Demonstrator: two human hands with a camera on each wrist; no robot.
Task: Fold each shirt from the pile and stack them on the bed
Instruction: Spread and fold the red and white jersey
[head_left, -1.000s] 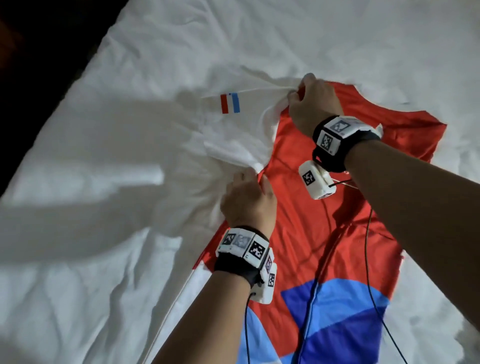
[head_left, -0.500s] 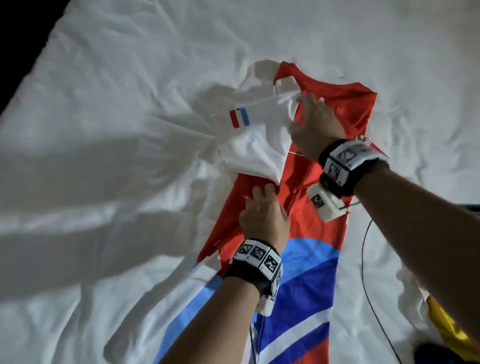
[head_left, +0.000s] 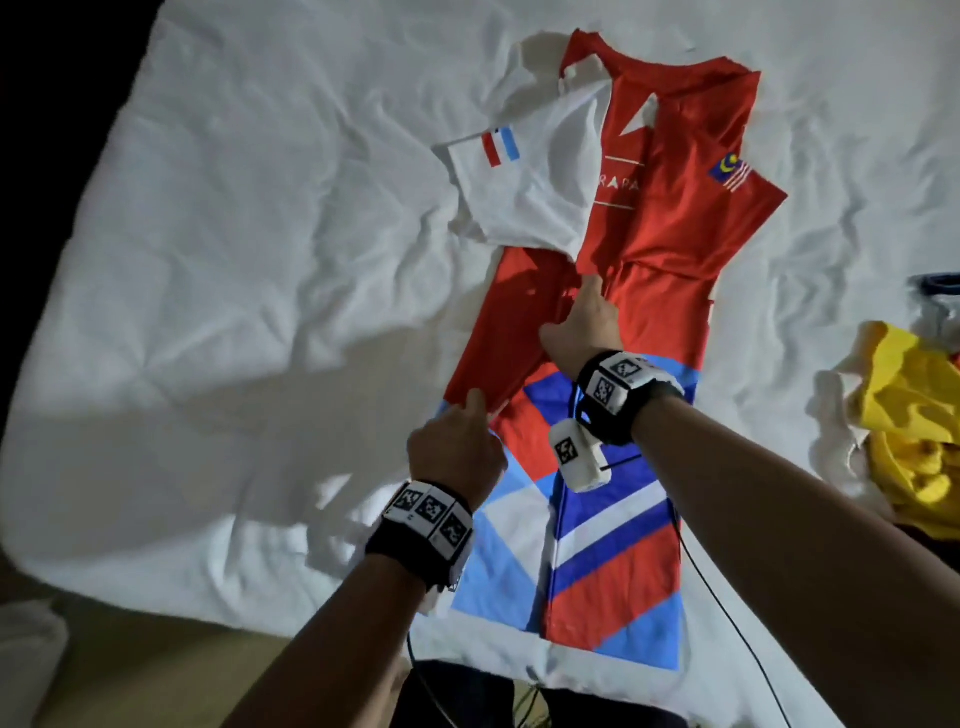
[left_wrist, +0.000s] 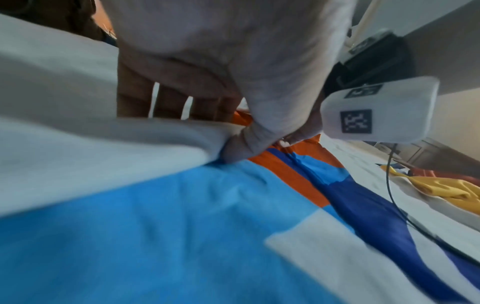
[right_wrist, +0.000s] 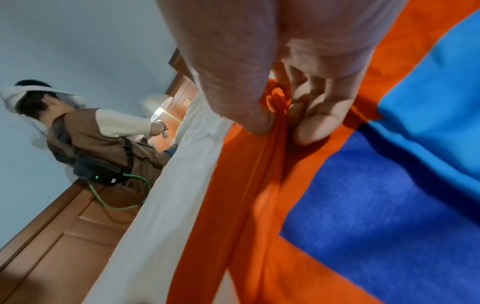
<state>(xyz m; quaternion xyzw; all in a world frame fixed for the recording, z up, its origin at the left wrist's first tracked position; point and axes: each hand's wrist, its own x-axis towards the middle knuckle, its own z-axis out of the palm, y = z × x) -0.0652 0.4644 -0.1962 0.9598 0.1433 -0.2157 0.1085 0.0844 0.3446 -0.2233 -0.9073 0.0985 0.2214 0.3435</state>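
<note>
Setting: a bedroom, home or hotel-type room. Evidence follows. A bed (head_left: 218, 270) with a rumpled white sheet fills most of the head view; its edge drops off at the near side. Clothing on it: one red, white and blue shirt (head_left: 670, 218) spread flat, and a heap of yellow garments (head_left: 914, 431) at the right edge. Right wrist view: plain pale wall (right_wrist: 78, 41), panelled wooden door (right_wrist: 78, 226), a lit lamp (right_wrist: 158, 111) beyond the bed. A second person (right_wrist: 98, 135) stands by that wall, wearing a pack with a green cable. Lighting dim and warm.
</note>
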